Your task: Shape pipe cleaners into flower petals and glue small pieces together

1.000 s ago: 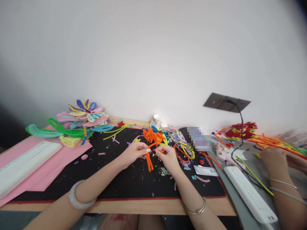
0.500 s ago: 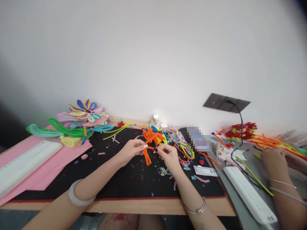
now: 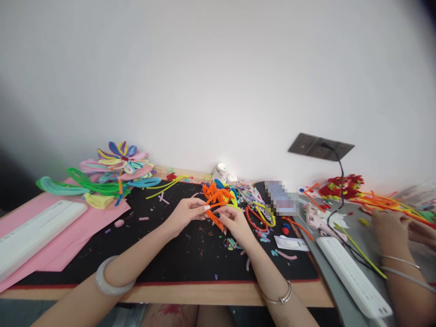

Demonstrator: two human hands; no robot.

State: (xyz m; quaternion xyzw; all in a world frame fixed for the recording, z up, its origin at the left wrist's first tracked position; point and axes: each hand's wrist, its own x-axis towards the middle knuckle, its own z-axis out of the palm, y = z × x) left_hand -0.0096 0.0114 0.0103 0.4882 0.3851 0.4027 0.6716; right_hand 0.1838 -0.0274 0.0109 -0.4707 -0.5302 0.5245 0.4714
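My left hand pinches a bent orange pipe cleaner between thumb and fingertips over the black mat. My right hand is closed on the same piece from the other side, thumb and index finger together. Its orange strands slant down to the right between the two hands. Just behind my fingertips lies a heap of folded orange pipe cleaners, with yellow and blue ones beside it. Parts of the held piece are hidden by my fingers.
Pipe-cleaner flowers and green loops lie at the left, by pink sheets and a white bar-shaped device. Right of the mat are a phone, a glue gun, a black cord and another person's hand.
The loose orange ends, which hung straight down, now slant right towards my right fingers. My right hand has shifted slightly left and down. The other person's hands have moved a little.
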